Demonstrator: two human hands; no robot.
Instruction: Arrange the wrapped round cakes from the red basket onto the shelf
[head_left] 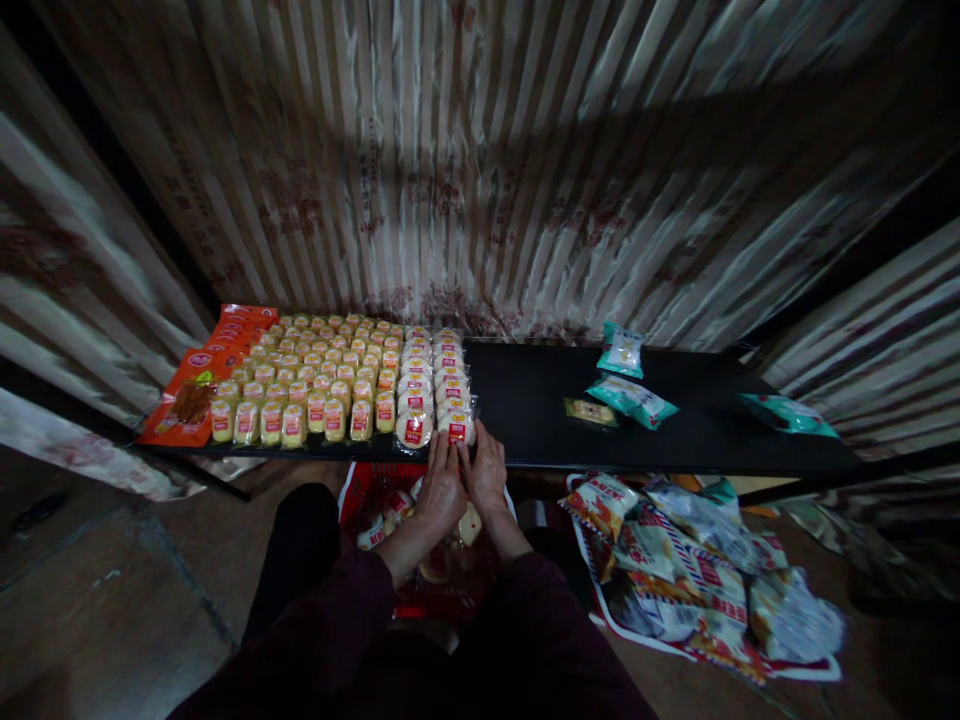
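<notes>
A black table (540, 410) carries neat rows of small yellow snack packs (315, 380) and two rows of round white cakes (431, 385) in clear wrap. My left hand (441, 490) and my right hand (487, 475) lie side by side at the table's near edge. Their fingertips touch the nearest round cake pack (459, 428) at the front of the right row. The fingers are flat and extended. I cannot tell whether either hand grips the pack.
Orange flat packets (217, 370) line the table's left end. Teal packets (634, 398) lie on its right half. A red basket (375, 490) with more cakes sits under my hands. A tray of mixed snack bags (697, 570) rests on the floor to the right. Striped cloth hangs behind.
</notes>
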